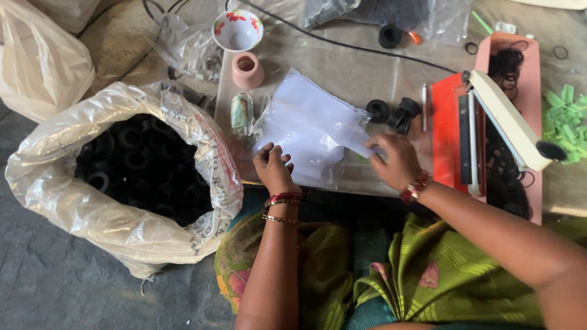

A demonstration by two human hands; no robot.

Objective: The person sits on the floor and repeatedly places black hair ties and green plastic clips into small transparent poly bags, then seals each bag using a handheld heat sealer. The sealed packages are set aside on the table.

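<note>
Both hands closed on a clear plastic bag (312,131) lying on the worktop (370,71), left hand (272,168) pinching its near edge, right hand (395,162) gripping beside the orange heat sealer (480,132).

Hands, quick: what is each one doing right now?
Left hand: fingers curled, pressing down on the clear plastic bag.
Right hand: closed, pinching the same bag's edge.
</note>
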